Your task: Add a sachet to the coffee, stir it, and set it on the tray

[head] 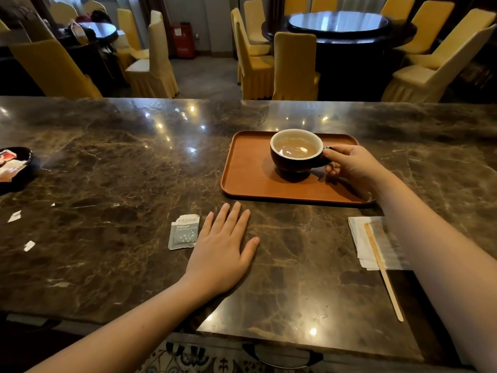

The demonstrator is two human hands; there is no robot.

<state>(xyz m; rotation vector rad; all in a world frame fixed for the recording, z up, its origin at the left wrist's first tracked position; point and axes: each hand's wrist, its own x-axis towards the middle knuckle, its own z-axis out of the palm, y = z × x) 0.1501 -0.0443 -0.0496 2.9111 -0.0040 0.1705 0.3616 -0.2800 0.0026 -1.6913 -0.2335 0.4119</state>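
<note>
A black coffee cup point(295, 153) with a white inside, full of light brown coffee, stands on the orange-brown tray point(247, 176). My right hand point(349, 164) grips the cup's handle from the right. My left hand point(223, 246) lies flat on the marble counter, fingers spread, holding nothing. Just left of that hand lies a torn-open grey-green sachet point(183, 232). A wooden stir stick point(383, 270) rests across a white napkin point(363, 240) at the right, partly under my right forearm.
A black dish point(22, 156) with more sachets sits at the counter's far left edge. Small torn paper scraps point(14, 216) lie on the left. Beyond the counter stand yellow-covered chairs point(294, 65) and a dark round table point(338, 25).
</note>
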